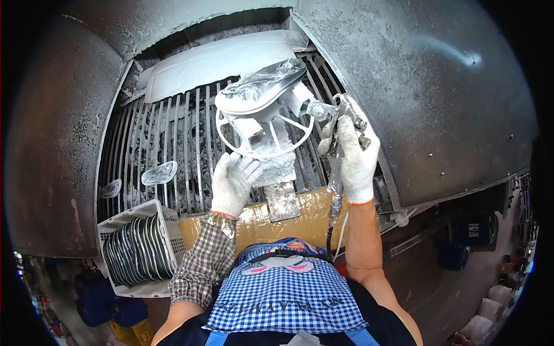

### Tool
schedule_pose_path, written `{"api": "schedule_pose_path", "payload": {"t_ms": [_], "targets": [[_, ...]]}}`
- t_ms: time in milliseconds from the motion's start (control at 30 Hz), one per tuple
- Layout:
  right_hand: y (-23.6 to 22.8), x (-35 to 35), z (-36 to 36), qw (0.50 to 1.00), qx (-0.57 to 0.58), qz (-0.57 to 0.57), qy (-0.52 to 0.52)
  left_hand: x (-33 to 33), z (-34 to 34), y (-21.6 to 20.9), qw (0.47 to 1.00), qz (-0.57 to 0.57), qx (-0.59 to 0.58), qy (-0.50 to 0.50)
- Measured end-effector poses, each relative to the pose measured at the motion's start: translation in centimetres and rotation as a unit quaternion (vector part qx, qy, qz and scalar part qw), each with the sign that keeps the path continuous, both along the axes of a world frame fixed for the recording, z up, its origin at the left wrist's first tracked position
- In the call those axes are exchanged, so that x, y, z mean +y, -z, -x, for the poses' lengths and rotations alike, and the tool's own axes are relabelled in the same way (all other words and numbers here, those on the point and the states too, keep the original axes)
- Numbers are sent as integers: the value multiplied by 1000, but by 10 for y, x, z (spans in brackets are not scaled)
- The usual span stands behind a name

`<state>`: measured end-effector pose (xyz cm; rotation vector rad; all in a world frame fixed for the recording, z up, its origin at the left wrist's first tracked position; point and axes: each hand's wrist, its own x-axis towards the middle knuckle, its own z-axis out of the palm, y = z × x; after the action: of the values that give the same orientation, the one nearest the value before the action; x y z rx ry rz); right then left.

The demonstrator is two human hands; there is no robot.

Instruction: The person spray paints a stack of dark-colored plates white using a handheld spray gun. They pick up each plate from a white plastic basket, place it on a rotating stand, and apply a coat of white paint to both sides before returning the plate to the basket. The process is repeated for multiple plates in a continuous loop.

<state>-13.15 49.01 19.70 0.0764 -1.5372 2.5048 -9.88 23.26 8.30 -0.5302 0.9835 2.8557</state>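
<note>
My right hand (356, 151), in a white knit glove, is closed around a spray gun (333, 124) whose nozzle end points left. In front of the gun stands a white spoked turntable wheel (276, 154). On top of it rests an oval sole-shaped piece (259, 89), its upper face covered with crumpled clear film and its rim white. My left hand (234, 180), gloved too, has its fingers stretched out at the near edge of the wheel, and they appear to touch it. A hose (334, 210) hangs down from the gun.
Metal bars (199, 132) form a grate under the wheel, with sooty walls (450, 104) around it. A white plastic basket (172, 228) of stacked dark curved pieces stands at the near left. Two small oval pieces, one a film-covered oval (159, 173), lie on the grate.
</note>
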Motion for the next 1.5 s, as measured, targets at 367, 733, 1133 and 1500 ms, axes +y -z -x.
{"api": "schedule_pose_path", "payload": {"t_ms": [367,733,1133,1500], "targets": [[-1,15,1,1000,6,-22,15,-18,0,-1,1000,8,7,-11],[-5,26,-2,999,-7,19,26,-34,7,-3,999,12,21,-31],[-4,42,-11,999,9,-17,45,-50,21,-16,996,45,15,-72],[-16,44,-42,999,-21,1,51,-40,25,-6,995,58,-3,-86]]}}
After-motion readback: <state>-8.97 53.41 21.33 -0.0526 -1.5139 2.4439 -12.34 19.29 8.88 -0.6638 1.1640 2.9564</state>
